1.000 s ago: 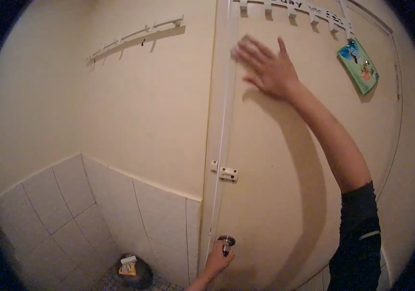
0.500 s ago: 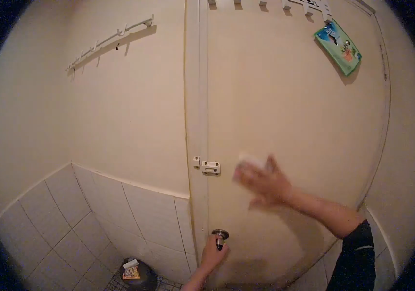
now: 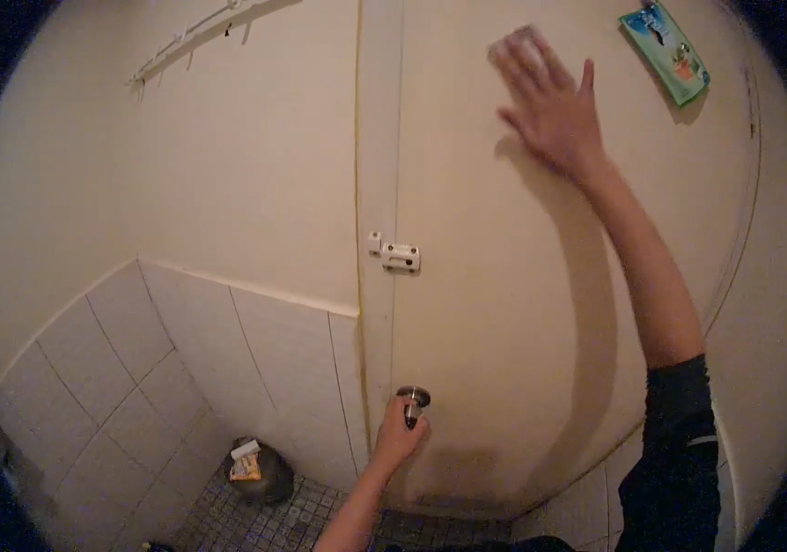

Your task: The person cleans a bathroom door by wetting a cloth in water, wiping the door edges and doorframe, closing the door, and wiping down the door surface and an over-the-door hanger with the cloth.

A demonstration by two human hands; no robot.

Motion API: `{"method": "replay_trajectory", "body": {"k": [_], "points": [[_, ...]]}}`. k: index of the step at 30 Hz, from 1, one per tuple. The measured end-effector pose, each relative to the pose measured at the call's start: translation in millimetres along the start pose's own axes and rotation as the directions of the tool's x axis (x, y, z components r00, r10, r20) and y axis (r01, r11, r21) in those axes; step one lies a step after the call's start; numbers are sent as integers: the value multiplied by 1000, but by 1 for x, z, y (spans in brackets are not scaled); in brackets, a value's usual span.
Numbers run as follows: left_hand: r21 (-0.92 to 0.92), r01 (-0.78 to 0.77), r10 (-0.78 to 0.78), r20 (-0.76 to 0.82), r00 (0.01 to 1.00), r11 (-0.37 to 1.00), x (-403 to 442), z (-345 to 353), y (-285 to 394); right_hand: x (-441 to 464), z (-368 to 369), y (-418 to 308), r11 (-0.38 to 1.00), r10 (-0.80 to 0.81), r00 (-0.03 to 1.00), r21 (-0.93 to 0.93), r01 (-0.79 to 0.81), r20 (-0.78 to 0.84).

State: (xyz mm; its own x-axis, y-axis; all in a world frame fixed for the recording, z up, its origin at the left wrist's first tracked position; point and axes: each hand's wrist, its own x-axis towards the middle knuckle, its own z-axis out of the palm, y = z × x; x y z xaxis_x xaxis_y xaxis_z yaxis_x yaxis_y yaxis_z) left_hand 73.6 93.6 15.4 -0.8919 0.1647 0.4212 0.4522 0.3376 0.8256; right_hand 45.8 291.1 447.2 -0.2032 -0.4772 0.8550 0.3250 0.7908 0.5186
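Observation:
My left hand (image 3: 400,438) is closed round the round metal doorknob (image 3: 414,396) at the lower left of the pale door (image 3: 495,340). High on the same door, my right hand (image 3: 555,115) lies against the surface with its fingers stretched and the thumb apart. Under its fingertips is a small whitish pad (image 3: 508,43), perhaps a folded cloth or tissue; most of it is hidden by the fingers. Above the knob, a white slide bolt (image 3: 401,258) is fixed at the door's edge.
A green pouch (image 3: 668,57) hangs at the door's upper right. On the left wall is a hook rail (image 3: 193,29). A dark bin (image 3: 269,478) with a small orange packet (image 3: 245,468) on top stands on the mosaic floor (image 3: 306,515). White tiles (image 3: 274,340) cover the lower wall.
My right hand has swept upward across the door with the whitish pad. My left hand stays on the doorknob. The view has tilted down, showing more floor.

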Motion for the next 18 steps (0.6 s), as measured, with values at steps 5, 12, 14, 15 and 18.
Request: {"method": "replay_trajectory", "body": {"k": [5,12,14,15,18], "points": [[12,-54,54,-37,998,998,5,4,-6,-194,-14,-123,813,-474,828,510,281,300],[45,-32,33,-28,999,999,4,5,-6,-333,-3,-140,622,-740,637,584,522,218],[33,-45,46,-34,998,998,4,4,-8,-266,0,-96,749,-604,777,459,479,175],[22,-52,53,-39,998,998,4,6,-8,-227,7,-70,799,-519,839,442,407,165],[68,-95,100,-72,992,993,5,5,-6,-122,-2,25,984,-179,978,35,176,103]]}}
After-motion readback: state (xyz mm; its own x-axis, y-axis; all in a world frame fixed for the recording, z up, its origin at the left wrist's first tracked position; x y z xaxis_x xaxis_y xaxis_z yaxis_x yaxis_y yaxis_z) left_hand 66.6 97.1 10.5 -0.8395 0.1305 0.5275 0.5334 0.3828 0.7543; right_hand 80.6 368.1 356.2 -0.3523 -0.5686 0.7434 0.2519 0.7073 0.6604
